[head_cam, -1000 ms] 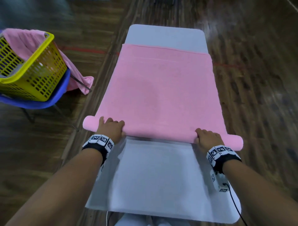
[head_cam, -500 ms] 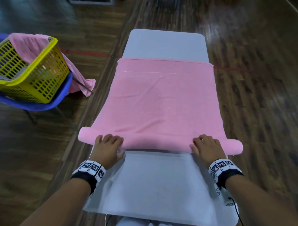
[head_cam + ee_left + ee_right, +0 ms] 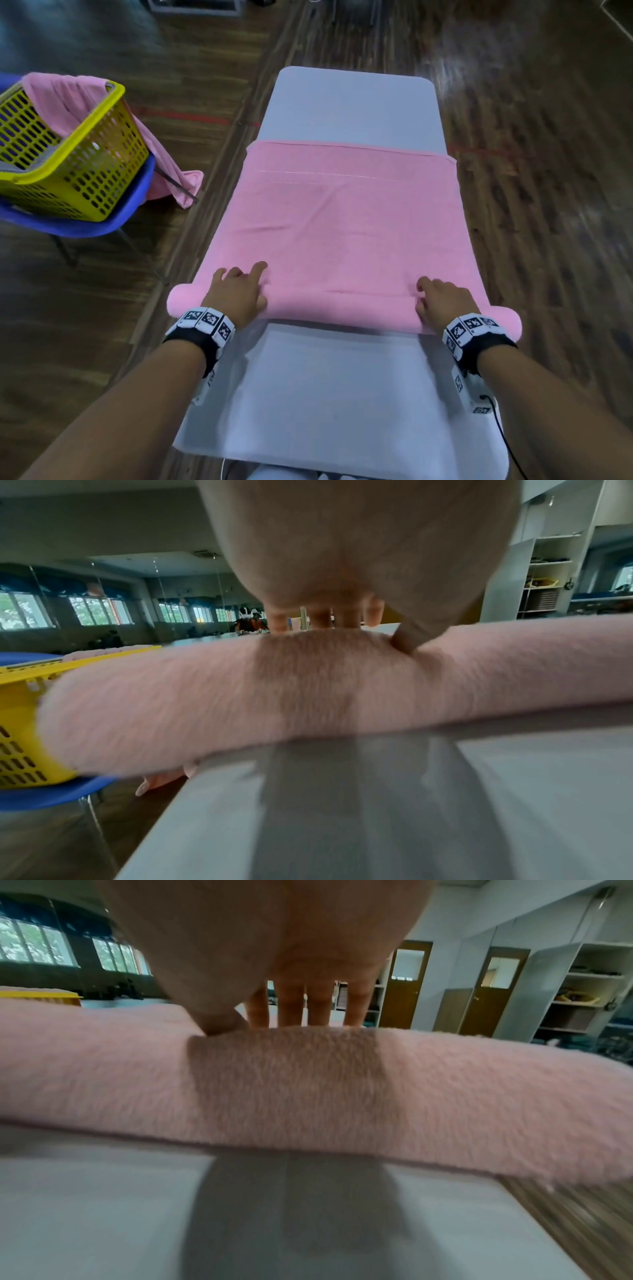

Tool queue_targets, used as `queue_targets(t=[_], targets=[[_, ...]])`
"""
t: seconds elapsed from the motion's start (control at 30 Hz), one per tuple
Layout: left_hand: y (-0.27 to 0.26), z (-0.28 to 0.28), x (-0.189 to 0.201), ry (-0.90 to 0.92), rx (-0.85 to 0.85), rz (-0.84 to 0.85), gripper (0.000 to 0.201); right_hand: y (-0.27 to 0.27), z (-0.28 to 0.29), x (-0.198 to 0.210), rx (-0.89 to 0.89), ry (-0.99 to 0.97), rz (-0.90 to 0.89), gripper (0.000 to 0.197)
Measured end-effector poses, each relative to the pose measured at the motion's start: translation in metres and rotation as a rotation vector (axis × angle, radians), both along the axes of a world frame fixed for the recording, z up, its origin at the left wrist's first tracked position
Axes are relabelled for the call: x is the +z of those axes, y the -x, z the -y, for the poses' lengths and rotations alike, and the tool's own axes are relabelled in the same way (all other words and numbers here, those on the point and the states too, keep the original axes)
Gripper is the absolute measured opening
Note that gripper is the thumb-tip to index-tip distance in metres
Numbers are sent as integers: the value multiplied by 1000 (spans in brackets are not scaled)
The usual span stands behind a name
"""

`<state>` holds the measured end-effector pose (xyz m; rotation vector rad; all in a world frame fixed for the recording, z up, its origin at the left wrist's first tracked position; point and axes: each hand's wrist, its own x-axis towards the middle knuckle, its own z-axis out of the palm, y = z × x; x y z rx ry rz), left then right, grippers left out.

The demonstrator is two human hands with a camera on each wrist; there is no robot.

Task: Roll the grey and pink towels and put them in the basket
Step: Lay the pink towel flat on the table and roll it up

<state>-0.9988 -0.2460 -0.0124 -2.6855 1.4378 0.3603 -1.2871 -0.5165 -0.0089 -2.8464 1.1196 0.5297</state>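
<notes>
Closest to us is the bare near end of the white table [image 3: 335, 394], with our forearms coming in over it and marker bands on both wrists. Just past that, our left hand [image 3: 236, 298] and right hand [image 3: 442, 301] are both lying palm-down on the rolled part of the pink towel [image 3: 342, 222], one near each end of the roll, well apart from each other. Fingers on both are stretched out pretty flat over the top of the roll, pressing on it rather than wrapped round it; the wrist views show the same thing, left hand [image 3: 342, 561] and right hand [image 3: 274, 947] with straight fingers reaching over the fuzzy roll. The roll sticks out a bit past both table edges. Beyond it the rest of the towel lies flat along the table, with bare white table showing at the far end. Off to the left, the yellow basket [image 3: 85, 164] sits on a blue chair [image 3: 102, 226], with another pink towel [image 3: 68, 99] draped over its far rim and hanging down. Dark wood floor [image 3: 548, 171] all around.
</notes>
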Motion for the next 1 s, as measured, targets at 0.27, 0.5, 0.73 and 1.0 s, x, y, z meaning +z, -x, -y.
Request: queue_targets(t=[0.27,0.5,0.73,1.0], targets=[[19,-50,-29,108,-74,64,54,29,-47,-19,9,-3,166,50],[-10,-12,-10,-48,-41,-2,34,3,-27,-5,-20,5,76,28],[-18,-10,-1,135,-189,155,40,-1,-23,2,-37,102,184,31],[10,-33,-29,137,-93,31,48,17,-66,-23,-55,27,198,54]])
